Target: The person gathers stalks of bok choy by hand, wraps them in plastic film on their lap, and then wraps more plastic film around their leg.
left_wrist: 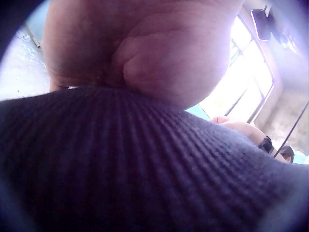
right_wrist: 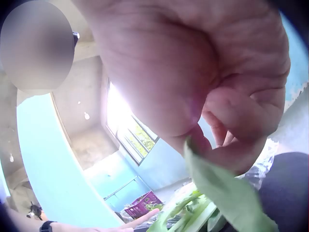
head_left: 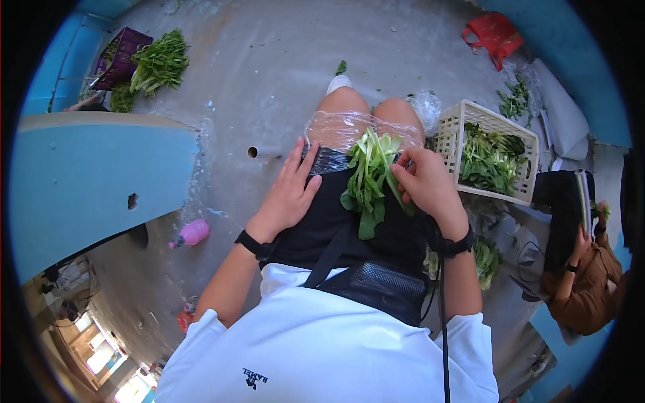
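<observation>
A bunch of leafy greens (head_left: 368, 176), pale stalks toward the knees, lies across the lap on dark shorts. My right hand (head_left: 428, 185) is at its right side, thumb and fingertips pinching a green stalk. In the right wrist view those fingers curl, with a leaf (right_wrist: 227, 193) hanging below them. My left hand (head_left: 287, 191) rests on the left thigh, fingers extended, near the edge of the clear plastic film (head_left: 336, 127) spread over the legs. Dark ribbed cloth (left_wrist: 120, 169) fills the lower left wrist view below that hand's palm.
To the right stands a white crate (head_left: 463, 111) of greens. A person in brown (head_left: 591, 289) sits beyond it. A pink bottle (head_left: 193, 232) and a cardboard tube (head_left: 263, 152) lie on the left floor. Farther off are a purple crate (head_left: 124, 57) and a red bag (head_left: 494, 37).
</observation>
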A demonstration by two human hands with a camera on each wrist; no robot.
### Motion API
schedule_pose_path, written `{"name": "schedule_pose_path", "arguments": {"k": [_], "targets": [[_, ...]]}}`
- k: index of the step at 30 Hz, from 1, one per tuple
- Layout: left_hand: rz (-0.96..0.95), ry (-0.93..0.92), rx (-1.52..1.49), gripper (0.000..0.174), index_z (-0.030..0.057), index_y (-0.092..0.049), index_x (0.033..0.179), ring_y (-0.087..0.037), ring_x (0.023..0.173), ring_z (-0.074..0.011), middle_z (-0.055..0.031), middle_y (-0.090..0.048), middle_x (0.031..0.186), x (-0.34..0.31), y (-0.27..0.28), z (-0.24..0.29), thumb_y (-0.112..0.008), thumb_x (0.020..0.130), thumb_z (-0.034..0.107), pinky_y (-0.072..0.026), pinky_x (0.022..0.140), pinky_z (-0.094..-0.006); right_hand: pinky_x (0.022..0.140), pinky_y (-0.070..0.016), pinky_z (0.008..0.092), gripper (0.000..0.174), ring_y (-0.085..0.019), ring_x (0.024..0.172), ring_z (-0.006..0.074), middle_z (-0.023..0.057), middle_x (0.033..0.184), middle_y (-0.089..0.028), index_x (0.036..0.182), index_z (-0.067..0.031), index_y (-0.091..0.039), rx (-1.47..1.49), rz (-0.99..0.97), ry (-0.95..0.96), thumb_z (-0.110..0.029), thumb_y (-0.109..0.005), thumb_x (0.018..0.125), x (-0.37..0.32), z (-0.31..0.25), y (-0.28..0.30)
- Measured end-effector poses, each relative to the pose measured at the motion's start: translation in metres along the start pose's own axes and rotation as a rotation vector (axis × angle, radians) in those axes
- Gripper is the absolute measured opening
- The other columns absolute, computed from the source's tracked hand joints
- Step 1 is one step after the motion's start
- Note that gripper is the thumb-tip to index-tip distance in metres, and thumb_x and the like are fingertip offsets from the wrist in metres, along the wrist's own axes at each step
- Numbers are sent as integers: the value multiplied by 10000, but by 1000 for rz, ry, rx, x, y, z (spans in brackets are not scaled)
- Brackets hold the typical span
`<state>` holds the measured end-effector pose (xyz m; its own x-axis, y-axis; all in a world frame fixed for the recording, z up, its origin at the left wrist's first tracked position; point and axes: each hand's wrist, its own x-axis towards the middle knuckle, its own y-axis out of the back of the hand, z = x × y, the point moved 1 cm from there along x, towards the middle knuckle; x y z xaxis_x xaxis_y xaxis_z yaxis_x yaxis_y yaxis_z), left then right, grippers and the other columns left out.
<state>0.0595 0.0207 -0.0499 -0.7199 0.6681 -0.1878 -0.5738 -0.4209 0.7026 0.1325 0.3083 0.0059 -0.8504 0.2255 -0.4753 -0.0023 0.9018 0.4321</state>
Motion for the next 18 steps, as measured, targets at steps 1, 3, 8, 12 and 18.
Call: {"name": "schedule_pose_path", "arguments": {"k": [1, 3, 8, 12, 18], "targets": [[1, 5, 7, 652, 145, -223, 1678, -283, 1542, -449, -233, -167, 1724, 0, 0, 1, -485, 1096, 281, -250, 1257, -479, 520, -513, 353, 205, -665, 507, 214, 143, 644, -662, 922, 37, -644, 59, -53, -7, -147, -735, 934, -3, -4, -3], [-10, 9, 15, 656, 147, -224, 1677, -279, 1544, -451, -236, -175, 1722, 1, 1, 1, -490, 1092, 279, -249, 1257, -478, 502, -503, 341, 211, -658, 493, 193, 132, 635, -653, 928, 27, -618, 127, -122, -3, -145, -740, 934, -7, -9, -8], [3, 31, 19, 666, 140, -226, 1675, -270, 1548, -451, -246, -185, 1715, 2, 2, 6, -499, 1082, 272, -252, 1256, -479, 491, -486, 313, 204, -668, 521, 156, 96, 658, -653, 960, 14, -580, 11, -145, 89, -85, -750, 908, -3, -6, -20], [8, 49, -1, 672, 132, -223, 1675, -268, 1549, -451, -251, -178, 1715, 2, -1, 9, -505, 1078, 258, -251, 1257, -481, 488, -480, 302, 167, -656, 520, 147, 88, 670, -659, 978, 23, -578, 174, -111, 54, -40, -720, 918, -8, -8, -19], [15, 22, -33, 677, 173, -236, 1673, -301, 1517, -492, -263, -200, 1701, 7, -7, 5, -525, 1070, 279, -292, 1239, -499, 516, -486, 312, 140, -638, 516, 163, 99, 674, -658, 1019, 28, -658, 145, -93, 138, -72, -717, 943, -4, 3, 3]]}}
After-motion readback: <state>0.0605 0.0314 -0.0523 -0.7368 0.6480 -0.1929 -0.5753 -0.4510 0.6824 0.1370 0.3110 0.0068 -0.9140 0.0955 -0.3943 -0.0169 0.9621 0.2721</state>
